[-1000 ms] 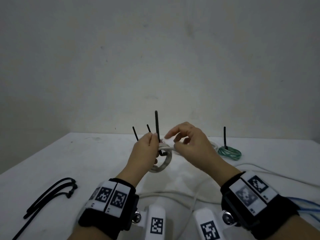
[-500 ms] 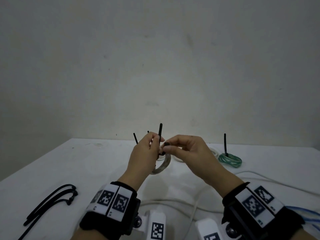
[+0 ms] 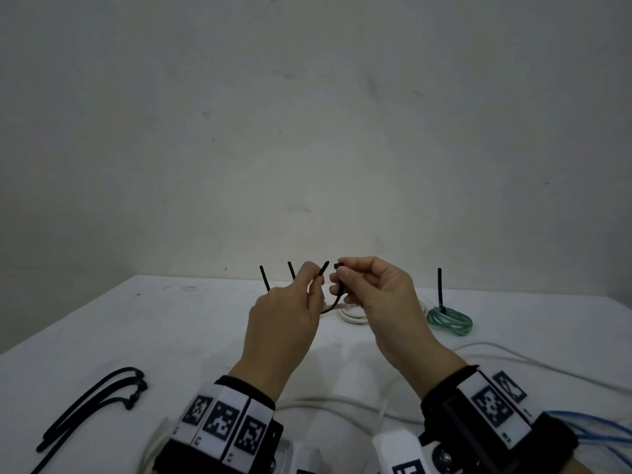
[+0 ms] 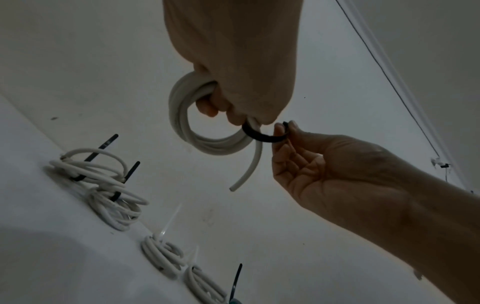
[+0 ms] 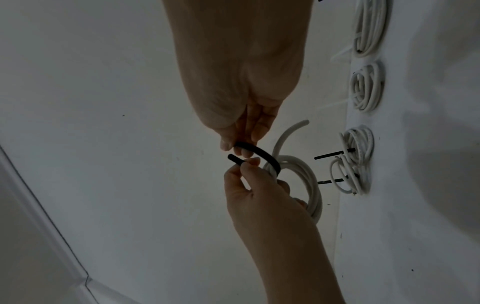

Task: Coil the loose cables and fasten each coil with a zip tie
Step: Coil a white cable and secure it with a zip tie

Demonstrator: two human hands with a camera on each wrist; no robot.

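My left hand (image 3: 316, 278) is raised above the table and grips a small white cable coil (image 4: 182, 115) in its curled fingers. The coil is hidden behind that hand in the head view. A black zip tie (image 4: 262, 136) curves around the coil's strands. The left thumb and finger pinch the tie's pointed tail (image 5: 235, 159). My right hand (image 3: 338, 273) pinches the other end of the tie (image 5: 259, 153), with its remaining fingers loosely curled. The two tie ends stand close together and apart. A short free cable end (image 4: 246, 170) hangs from the coil.
Tied white coils (image 4: 96, 170) lie along the table's back, black tie tails sticking up. A tied green coil (image 3: 449, 321) lies at the back right. Black ties (image 3: 92, 405) lie at the front left, loose white cables (image 3: 342, 403) near me, blue cables (image 3: 598, 429) at the right.
The tie stood upright at my left hand; now it is bent round the coil, my right hand pinches one end, and both hands have lifted slightly.
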